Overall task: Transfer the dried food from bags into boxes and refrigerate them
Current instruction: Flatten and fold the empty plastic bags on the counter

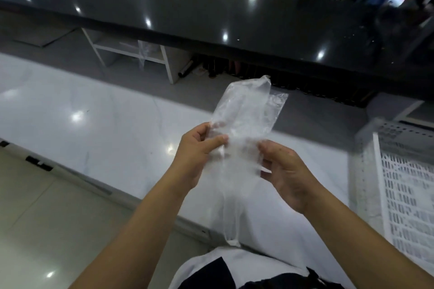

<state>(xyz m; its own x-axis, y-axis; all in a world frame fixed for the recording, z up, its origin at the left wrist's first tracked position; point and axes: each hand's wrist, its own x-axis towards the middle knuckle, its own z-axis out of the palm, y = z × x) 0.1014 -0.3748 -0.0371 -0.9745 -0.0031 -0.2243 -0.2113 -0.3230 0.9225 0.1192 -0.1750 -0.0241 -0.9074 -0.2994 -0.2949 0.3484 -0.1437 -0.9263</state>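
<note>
In mid-air over the white table [70, 110], just in front of the person's body, a clear plastic bag [244, 112] hangs between both hands: left hand [199, 148] pinches its left edge w/ thumb and fingers, right hand [281, 171] pinches the right side, fingers curled on the film. Judging by looks, it's near weightless, limp, slippery and easy to tear, so best gripped at the edges near the mouth, not mid-sheet. Bag is see-through, crinkled, apparently empty, w/ a twisted tail drooping below the hands.
</note>
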